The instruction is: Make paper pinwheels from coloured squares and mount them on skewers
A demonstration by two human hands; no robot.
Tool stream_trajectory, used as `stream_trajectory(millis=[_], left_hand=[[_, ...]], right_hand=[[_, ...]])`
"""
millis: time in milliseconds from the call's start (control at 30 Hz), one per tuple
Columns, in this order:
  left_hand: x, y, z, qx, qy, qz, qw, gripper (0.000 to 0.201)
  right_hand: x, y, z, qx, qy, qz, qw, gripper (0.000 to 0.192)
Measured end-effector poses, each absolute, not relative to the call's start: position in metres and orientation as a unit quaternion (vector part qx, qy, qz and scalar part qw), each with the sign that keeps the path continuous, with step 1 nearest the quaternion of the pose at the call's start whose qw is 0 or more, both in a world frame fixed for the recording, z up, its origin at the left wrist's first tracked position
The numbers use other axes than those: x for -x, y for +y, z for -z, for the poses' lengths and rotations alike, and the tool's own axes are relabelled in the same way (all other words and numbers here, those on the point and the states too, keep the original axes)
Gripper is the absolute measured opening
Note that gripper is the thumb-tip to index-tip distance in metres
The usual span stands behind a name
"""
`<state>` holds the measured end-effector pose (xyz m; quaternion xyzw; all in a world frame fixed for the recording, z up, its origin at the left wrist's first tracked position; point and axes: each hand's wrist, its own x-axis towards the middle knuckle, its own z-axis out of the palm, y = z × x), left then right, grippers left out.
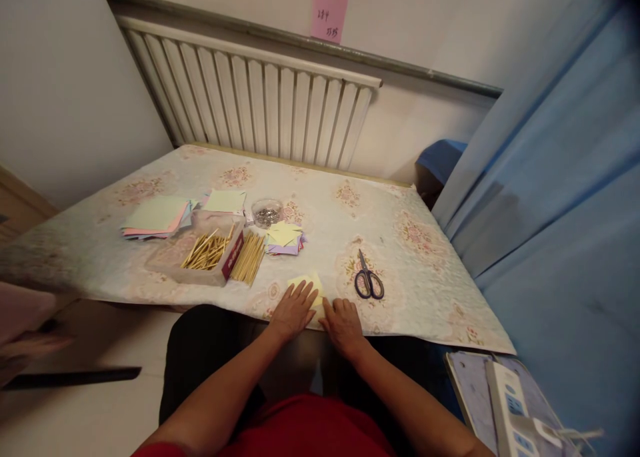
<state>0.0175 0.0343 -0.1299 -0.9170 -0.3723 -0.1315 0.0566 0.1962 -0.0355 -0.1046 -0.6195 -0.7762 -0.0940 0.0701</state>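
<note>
I see the table (410, 270) w/ floral cloth filling the view, radiator (250, 107) behind it. Stack of pastel paper sheets (157, 217) far left, clear box of gold sticks (205, 252) nearer centre, loose gold sticks (249, 257) just beside it. Small pile of folded papers (284, 237) to the right of those, glass dish of pins (267, 212) behind. Scissors (369, 280) lie shut, right of the hands. Left hand (294, 309) flat, fingers spread, pressing on the yellow paper (307, 287) at the table's near edge. Right hand (344, 322) loosely curled, thumb touching the paper's near corner.

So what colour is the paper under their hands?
Pale yellow paper, seen from the head camera.
</note>
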Motion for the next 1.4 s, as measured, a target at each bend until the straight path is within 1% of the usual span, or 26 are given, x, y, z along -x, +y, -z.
stream_trajectory(millis=[100, 200, 233, 300, 400, 533, 700, 933, 1000, 1100, 1133, 1167, 1233, 1300, 1400], left_hand=[[-0.017, 0.035, 0.13, 0.917, -0.371, 0.132, 0.056, 0.052], [-0.017, 0.035, 0.132, 0.917, -0.371, 0.134, 0.054, 0.051], [-0.017, 0.035, 0.132, 0.917, -0.37, 0.135, 0.054, 0.051], [-0.017, 0.035, 0.133, 0.918, -0.369, 0.137, 0.053, 0.051], [-0.016, 0.035, 0.132, 0.917, -0.37, 0.14, 0.054, 0.051], [-0.016, 0.035, 0.13, 0.919, -0.367, 0.133, 0.051, 0.051], [-0.016, 0.036, 0.129, 0.921, -0.364, 0.13, 0.048, 0.051], [-0.017, 0.035, 0.129, 0.92, -0.367, 0.127, 0.046, 0.051], [-0.017, 0.035, 0.129, 0.92, -0.369, 0.128, 0.043, 0.051], [-0.017, 0.033, 0.127, 0.918, -0.372, 0.13, 0.042, 0.05], [-0.017, 0.033, 0.126, 0.918, -0.373, 0.13, 0.042, 0.05], [-0.017, 0.033, 0.126, 0.918, -0.373, 0.13, 0.042, 0.05], [-0.017, 0.033, 0.125, 0.919, -0.371, 0.129, 0.041, 0.05], [-0.017, 0.033, 0.124, 0.919, -0.37, 0.127, 0.042, 0.05], [-0.016, 0.034, 0.126, 0.92, -0.369, 0.125, 0.047, 0.051]], right_hand=[[-0.201, -0.038, 0.106, 0.615, -0.779, 0.088, 0.084, 0.045], [-0.206, -0.037, 0.107, 0.625, -0.768, 0.069, 0.118, 0.027], [-0.207, -0.036, 0.106, 0.632, -0.761, 0.064, 0.132, 0.025], [-0.206, -0.031, 0.103, 0.644, -0.748, 0.058, 0.147, 0.031], [-0.198, -0.023, 0.097, 0.644, -0.753, 0.056, 0.121, 0.046], [-0.189, -0.017, 0.096, 0.645, -0.759, 0.059, 0.062, 0.047], [-0.195, -0.022, 0.102, 0.637, -0.766, 0.076, 0.041, 0.054], [-0.206, -0.033, 0.103, 0.632, -0.768, 0.091, 0.043, 0.052], [-0.211, -0.035, 0.103, 0.633, -0.768, 0.086, 0.052, 0.046], [-0.216, -0.035, 0.102, 0.636, -0.765, 0.068, 0.075, 0.031], [-0.217, -0.034, 0.102, 0.638, -0.763, 0.063, 0.085, 0.03], [-0.216, -0.033, 0.101, 0.64, -0.76, 0.059, 0.095, 0.031], [-0.213, -0.029, 0.099, 0.64, -0.76, 0.053, 0.102, 0.04], [-0.206, -0.025, 0.097, 0.633, -0.767, 0.052, 0.088, 0.047], [-0.197, -0.023, 0.096, 0.623, -0.777, 0.065, 0.063, 0.05]])
